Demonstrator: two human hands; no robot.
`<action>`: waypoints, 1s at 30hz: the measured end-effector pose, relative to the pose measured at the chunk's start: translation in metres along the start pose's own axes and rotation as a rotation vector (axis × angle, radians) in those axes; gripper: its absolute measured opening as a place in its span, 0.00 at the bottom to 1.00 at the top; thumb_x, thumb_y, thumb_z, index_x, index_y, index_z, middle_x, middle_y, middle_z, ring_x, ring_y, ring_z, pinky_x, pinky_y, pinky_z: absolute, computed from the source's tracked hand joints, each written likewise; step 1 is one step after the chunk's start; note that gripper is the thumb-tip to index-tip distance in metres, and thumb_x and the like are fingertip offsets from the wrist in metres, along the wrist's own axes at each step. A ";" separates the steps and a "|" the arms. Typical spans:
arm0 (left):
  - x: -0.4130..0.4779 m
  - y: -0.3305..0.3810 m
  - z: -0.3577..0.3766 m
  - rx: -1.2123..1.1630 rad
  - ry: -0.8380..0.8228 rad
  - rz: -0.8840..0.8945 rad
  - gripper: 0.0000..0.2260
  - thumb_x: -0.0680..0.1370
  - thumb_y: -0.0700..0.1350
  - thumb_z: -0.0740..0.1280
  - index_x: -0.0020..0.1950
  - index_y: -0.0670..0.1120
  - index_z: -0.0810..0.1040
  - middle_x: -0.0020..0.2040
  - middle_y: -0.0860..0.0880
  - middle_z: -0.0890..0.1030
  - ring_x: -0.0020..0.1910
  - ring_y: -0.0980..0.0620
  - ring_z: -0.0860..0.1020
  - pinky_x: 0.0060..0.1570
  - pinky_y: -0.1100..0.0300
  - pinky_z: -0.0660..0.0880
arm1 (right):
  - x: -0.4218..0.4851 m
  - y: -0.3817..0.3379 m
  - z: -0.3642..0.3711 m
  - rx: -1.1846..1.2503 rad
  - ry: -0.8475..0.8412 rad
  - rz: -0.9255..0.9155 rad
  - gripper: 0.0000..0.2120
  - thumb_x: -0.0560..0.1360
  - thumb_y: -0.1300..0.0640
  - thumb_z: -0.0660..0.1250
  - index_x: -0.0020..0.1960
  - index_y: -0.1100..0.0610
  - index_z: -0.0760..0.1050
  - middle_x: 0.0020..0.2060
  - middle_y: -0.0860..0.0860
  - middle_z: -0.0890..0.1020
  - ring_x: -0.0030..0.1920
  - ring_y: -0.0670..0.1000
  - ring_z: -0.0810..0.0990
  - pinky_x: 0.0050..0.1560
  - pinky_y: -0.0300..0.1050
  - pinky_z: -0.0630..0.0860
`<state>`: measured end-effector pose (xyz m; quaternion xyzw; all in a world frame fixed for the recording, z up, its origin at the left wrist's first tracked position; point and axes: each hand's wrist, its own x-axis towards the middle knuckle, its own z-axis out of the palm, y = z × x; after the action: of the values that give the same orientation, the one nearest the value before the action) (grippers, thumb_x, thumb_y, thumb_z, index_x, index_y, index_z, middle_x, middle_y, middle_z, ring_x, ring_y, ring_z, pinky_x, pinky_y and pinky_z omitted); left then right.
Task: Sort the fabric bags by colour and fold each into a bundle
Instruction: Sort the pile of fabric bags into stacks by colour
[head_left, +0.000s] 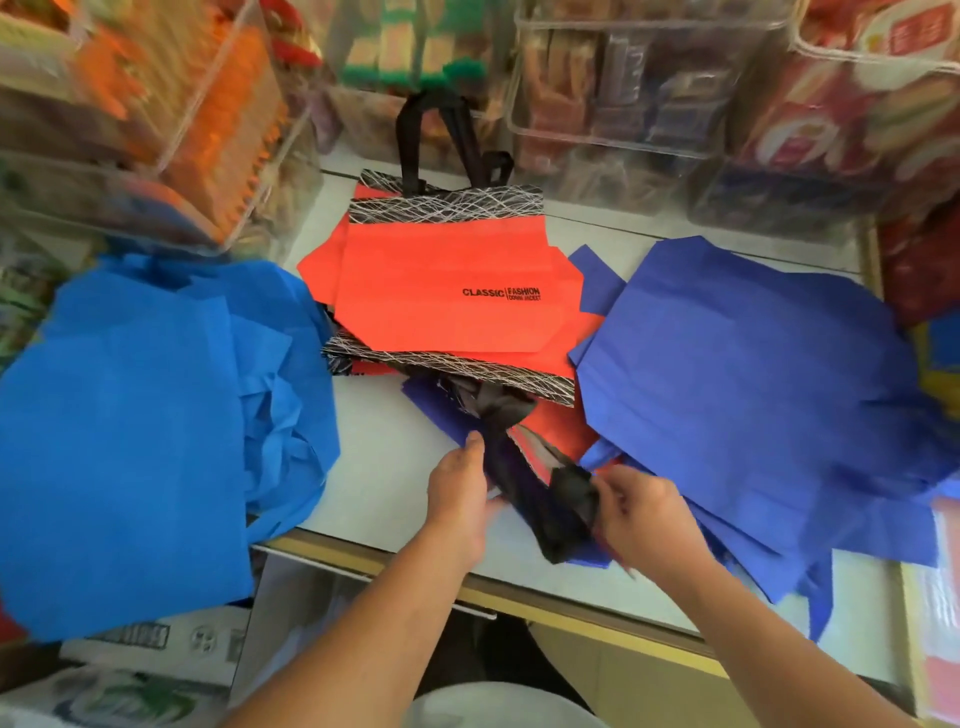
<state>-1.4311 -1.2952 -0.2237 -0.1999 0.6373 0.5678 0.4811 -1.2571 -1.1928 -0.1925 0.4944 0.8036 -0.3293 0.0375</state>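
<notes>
Fabric bags of matte non-woven cloth lie in three colour groups on a pale smooth counter (384, 467) with a yellow front edge. Clear plastic bins (623, 104) of packaged goods line the back.

Bright blue heap (130, 415): crumpled, overhangs the left edge.
Indigo pile (753, 364): flatter, on the right side.
Orange stack (441, 291): flat, at centre. The top bag's black-and-white scribble band and black handles (431, 130) point away from the person; a lower bag's band faces near.

Twisted black straps (519, 467) run diagonally from that near band toward the counter's edge. Left hand (460, 493) grips their middle, thumb on top. Right hand (644, 519) pinches their near end.
</notes>
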 end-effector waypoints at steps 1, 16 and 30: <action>0.000 -0.001 0.001 0.031 0.023 0.013 0.12 0.83 0.51 0.67 0.58 0.43 0.80 0.53 0.41 0.85 0.51 0.43 0.85 0.41 0.50 0.84 | 0.005 0.004 -0.004 0.042 0.041 0.043 0.14 0.81 0.53 0.63 0.36 0.51 0.72 0.25 0.47 0.76 0.26 0.54 0.74 0.31 0.53 0.75; -0.124 0.066 -0.057 0.412 0.307 0.825 0.11 0.80 0.38 0.65 0.40 0.42 0.67 0.32 0.50 0.69 0.31 0.53 0.66 0.32 0.61 0.66 | -0.012 -0.031 -0.005 -0.243 -0.066 0.079 0.06 0.83 0.54 0.54 0.55 0.52 0.69 0.44 0.51 0.78 0.42 0.57 0.77 0.42 0.48 0.73; -0.214 0.171 0.054 0.426 -0.044 1.198 0.15 0.81 0.40 0.64 0.38 0.48 0.61 0.33 0.55 0.65 0.31 0.55 0.62 0.33 0.61 0.62 | -0.073 -0.150 -0.145 0.521 -0.031 -0.465 0.11 0.76 0.60 0.71 0.50 0.45 0.75 0.36 0.43 0.81 0.36 0.46 0.77 0.38 0.39 0.74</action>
<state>-1.4492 -1.2606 0.0523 0.3029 0.7276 0.6033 0.1222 -1.3046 -1.2108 0.0222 0.2859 0.7831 -0.5305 -0.1535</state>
